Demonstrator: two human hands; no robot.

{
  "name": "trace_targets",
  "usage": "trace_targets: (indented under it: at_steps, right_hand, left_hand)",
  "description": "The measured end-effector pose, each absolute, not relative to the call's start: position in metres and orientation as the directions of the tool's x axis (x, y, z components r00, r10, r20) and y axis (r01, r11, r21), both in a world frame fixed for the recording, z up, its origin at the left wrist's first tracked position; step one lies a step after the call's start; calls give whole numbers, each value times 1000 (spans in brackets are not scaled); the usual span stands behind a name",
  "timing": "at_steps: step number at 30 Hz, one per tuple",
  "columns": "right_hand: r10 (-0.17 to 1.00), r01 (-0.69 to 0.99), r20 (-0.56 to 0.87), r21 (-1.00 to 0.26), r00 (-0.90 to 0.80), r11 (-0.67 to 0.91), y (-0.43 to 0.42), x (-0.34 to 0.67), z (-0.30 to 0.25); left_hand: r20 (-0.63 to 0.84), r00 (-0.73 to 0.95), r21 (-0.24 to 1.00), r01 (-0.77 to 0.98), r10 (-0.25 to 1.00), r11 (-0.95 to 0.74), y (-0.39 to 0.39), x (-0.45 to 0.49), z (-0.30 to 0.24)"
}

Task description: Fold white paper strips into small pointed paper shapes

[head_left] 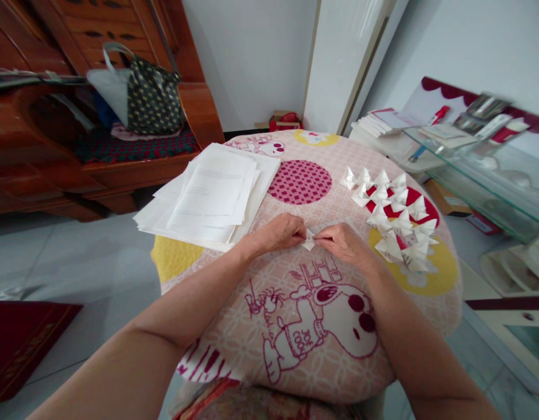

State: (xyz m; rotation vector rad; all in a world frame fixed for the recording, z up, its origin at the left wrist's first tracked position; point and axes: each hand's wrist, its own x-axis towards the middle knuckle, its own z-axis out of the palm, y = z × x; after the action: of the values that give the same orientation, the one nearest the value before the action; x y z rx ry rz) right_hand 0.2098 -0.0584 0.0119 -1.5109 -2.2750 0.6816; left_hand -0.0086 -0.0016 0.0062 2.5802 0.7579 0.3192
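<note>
My left hand (282, 231) and my right hand (345, 243) meet over the middle of a round table covered in a pink cartoon cloth (296, 326). Between their pinched fingertips sits a small folded piece of white paper (308, 240), pressed against the cloth. Both hands are closed on it. To the right of my right hand lies a heap of several folded white paper triangles (394, 219). A loose stack of white paper sheets (212, 195) rests on the table's left side, beyond my left hand.
A wooden bench (121, 157) with a patterned bag (147, 93) stands at the left. A glass shelf (479, 163) holding papers and small items juts in at the right. Grey tiled floor (77, 274) surrounds the table; a dark red mat (20, 344) lies bottom left.
</note>
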Motion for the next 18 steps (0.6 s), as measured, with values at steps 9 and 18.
trace_targets:
  at_steps: [9,18]
  right_hand:
    - [972,718,-43,-682,-233,142,-52,206,6]
    - [986,736,-86,-675,-140,45,-48,200,2]
  left_hand:
    - [-81,680,640,596,729,-485,4,-10,12]
    - [-191,617,708,626,764,-328,12,-7,12]
